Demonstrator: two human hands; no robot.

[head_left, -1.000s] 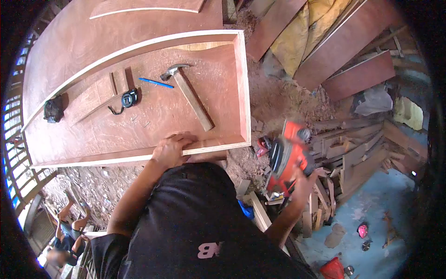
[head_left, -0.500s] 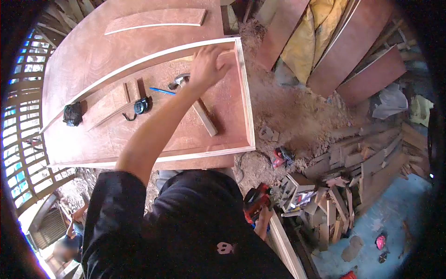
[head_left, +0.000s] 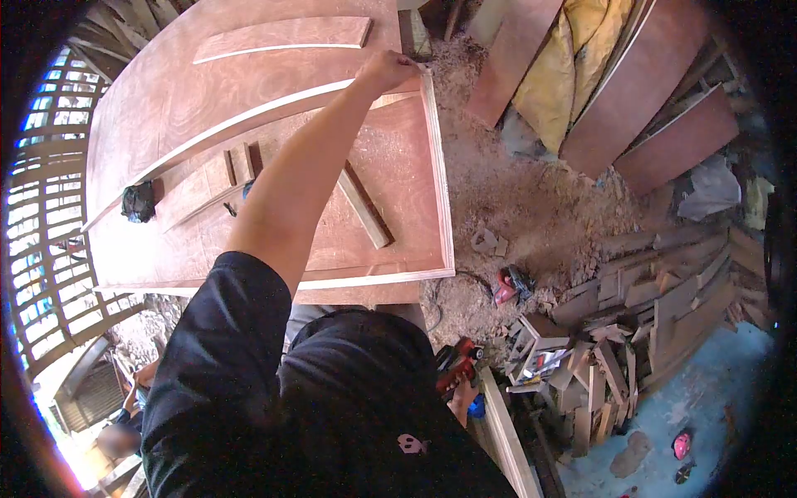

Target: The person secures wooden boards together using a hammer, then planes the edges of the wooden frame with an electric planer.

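Note:
My left hand (head_left: 388,71) is at the far right corner of a shallow wooden frame (head_left: 446,207) on the plywood table (head_left: 174,100). Its fingers are pinched together at the corner; whatever may be between them is too small to make out. Low at my right side, my right hand (head_left: 462,397) grips a red and black power tool (head_left: 455,358). Inside the frame lies a hammer (head_left: 365,206); my left forearm hides its head. A tape measure (head_left: 247,189) is mostly covered by the same arm.
Small wood pieces (head_left: 239,163) and a black bundle (head_left: 139,202) lie at the table's left. A curved plywood strip (head_left: 282,38) rests at the back. Scrap wood (head_left: 610,365) is heaped on the right, near another red tool (head_left: 506,286). A person (head_left: 124,436) is at lower left.
My left hand has moved up and right, from above the frame's inside to its far corner. My forearm now covers the hammer head and blue pencil. The power tool stays in my right hand.

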